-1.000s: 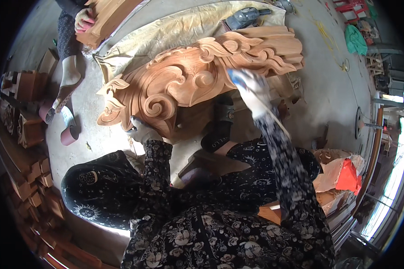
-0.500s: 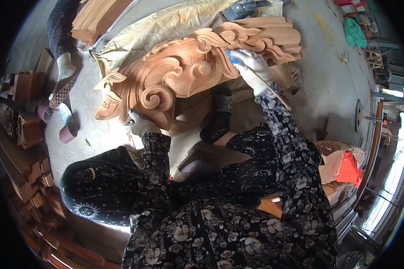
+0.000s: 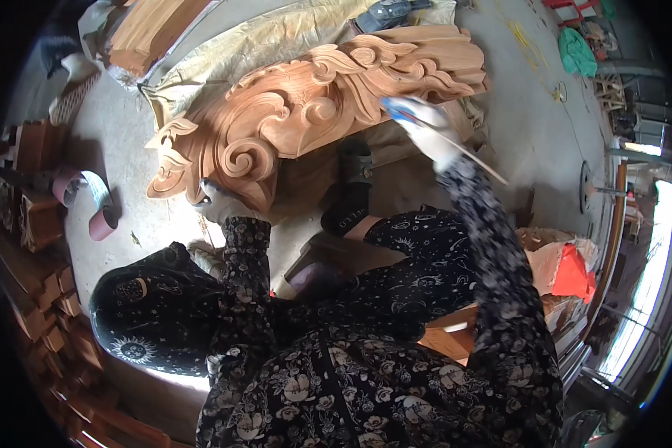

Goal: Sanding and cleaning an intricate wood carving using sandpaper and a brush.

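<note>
A carved reddish-brown wood panel [image 3: 299,123] with scrolls and leaf shapes lies before me, tilted up to the right. My left hand [image 3: 225,204], in a pale glove with dark fingertips, grips the panel's lower left edge beside a round scroll. My right hand [image 3: 424,127], in a white glove with blue fingers, is closed on a thin wooden stick [image 3: 485,168]. The stick's tail slants back past my wrist; its front end is hidden by the fingers. This hand is over the panel's lower right edge and slightly blurred; whether it touches the wood I cannot tell.
A crumpled yellowish sheet [image 3: 265,48] lies behind the panel, with a dark power tool [image 3: 388,13] on it. Another person's foot [image 3: 75,82] is at the far left. A curled abrasive strip [image 3: 101,205] lies on the floor near stacked wood blocks [image 3: 41,287]. A red cloth [image 3: 573,272] hangs at right.
My right hand has come down and back toward me with the stick. My left hand stays at the panel's edge. The other person's foot has moved left, and the whole view has shifted slightly.
</note>
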The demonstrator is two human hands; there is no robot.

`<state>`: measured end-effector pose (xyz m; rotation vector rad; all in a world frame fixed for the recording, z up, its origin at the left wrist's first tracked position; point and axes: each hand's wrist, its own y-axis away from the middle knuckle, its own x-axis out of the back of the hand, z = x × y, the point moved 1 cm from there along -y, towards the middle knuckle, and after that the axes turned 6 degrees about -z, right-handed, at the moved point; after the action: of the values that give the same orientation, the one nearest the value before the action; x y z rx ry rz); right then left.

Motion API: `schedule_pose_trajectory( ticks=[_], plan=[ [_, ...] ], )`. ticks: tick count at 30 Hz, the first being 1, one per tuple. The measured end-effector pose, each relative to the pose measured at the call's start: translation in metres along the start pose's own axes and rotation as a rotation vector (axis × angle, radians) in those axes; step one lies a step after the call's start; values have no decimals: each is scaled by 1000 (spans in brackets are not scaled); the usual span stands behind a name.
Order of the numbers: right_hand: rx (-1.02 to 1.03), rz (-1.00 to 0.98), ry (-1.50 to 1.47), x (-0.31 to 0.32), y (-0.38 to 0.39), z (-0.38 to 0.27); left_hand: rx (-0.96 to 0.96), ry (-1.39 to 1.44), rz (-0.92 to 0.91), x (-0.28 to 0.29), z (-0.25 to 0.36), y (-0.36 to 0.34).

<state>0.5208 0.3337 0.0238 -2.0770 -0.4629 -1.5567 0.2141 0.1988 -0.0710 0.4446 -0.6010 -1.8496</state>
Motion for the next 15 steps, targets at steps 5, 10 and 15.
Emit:
schedule_pose_trajectory(
  ticks=[5,10,15],
  plan=[
    [-54,-111,-261,6,-10,1,-152,-119,13,3,-1,-19],
    [-116,-1,-181,-14,-50,-20,-171,-104,120,3,-5,-27],
    [-165,-155,-414,7,-3,6,-181,-37,-27,-4,0,-27]
  ],
)
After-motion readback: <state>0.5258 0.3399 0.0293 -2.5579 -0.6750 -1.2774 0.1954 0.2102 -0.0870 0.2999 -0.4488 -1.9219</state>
